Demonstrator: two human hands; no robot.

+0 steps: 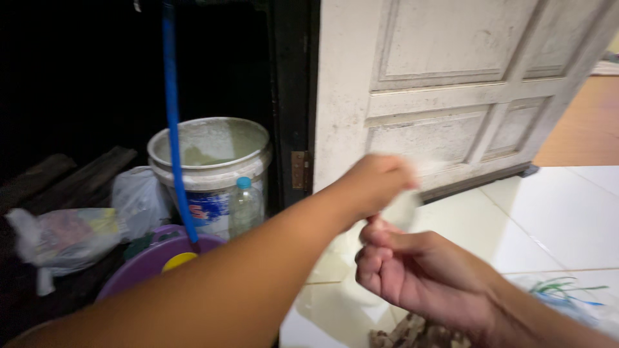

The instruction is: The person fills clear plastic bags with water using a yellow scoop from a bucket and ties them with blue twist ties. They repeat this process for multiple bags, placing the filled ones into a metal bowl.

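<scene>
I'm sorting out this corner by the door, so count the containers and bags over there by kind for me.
Buckets: 1, white bucket
Bottles: 1, clear bottle
Basins: 1, purple basin
Plastic bags: 2, white bag and printed bag
Total: 5

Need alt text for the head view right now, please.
Both hands, left hand and right hand, pinch a blurred whitish piece before a white door. Left of it: a bucket, bottle, blue hose and purple basin.
</scene>
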